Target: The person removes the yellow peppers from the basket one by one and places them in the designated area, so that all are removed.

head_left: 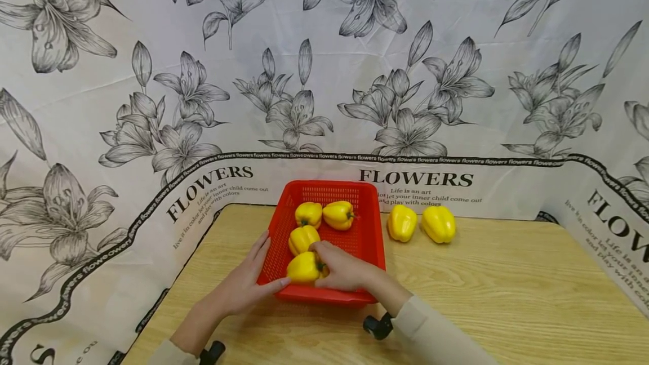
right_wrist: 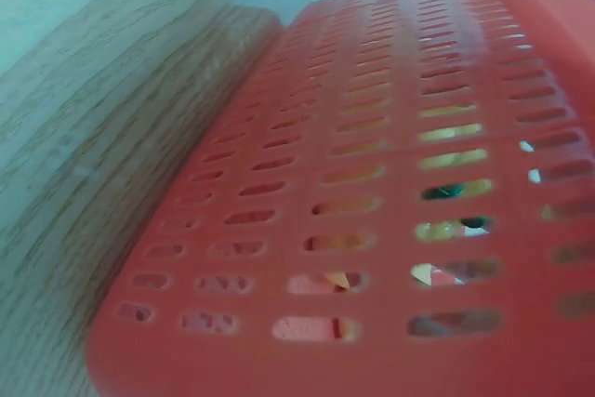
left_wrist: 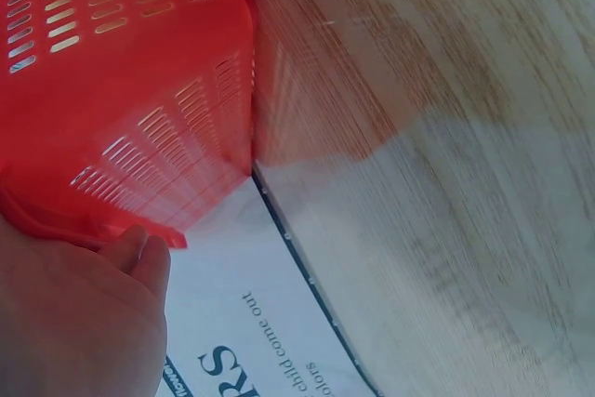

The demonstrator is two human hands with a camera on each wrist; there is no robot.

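Observation:
Inside a red plastic basket [head_left: 362, 244] on the table lie several yellow bell peppers. My right hand [head_left: 347, 266] reaches over the right rim and grips the nearest bell pepper [head_left: 302, 268] by its stem end, low at the front of the basket. Just behind that one is another bell pepper [head_left: 303, 239], and two more [head_left: 338, 215] lie farther back. My left hand [head_left: 245, 286] holds the basket's left rim near the front corner, thumb over the rim and fingers along the outside. The right wrist view shows only the basket's slotted wall [right_wrist: 353, 174], which hides the right hand's fingers.
Two yellow bell peppers [head_left: 403, 223] [head_left: 439, 224] rest on the wooden table [head_left: 497, 286] right of the basket. A white cloth [head_left: 324, 72] printed with flowers hangs behind and at both sides. Dark wrist-camera mounts [head_left: 377, 326] sit below the wrists.

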